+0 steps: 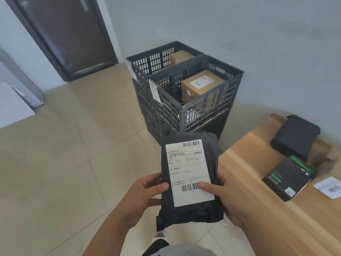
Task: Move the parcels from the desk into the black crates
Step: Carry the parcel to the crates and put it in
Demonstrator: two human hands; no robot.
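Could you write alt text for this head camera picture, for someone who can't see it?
Both hands, left hand and right hand, hold a dark grey parcel with a white shipping label, above a tiled floor. Ahead by the wall stand two black crates holding cardboard boxes. More parcels lie on a wooden desk at right.

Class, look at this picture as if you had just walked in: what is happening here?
A person holds a grey parcel in both hands, the left hand and right hand gripping its sides, label facing up. Ahead on the floor stand two black crates, each already holding a cardboard box. On the wooden desk to the right lie a black parcel, a dark box with green stripes and a white label.
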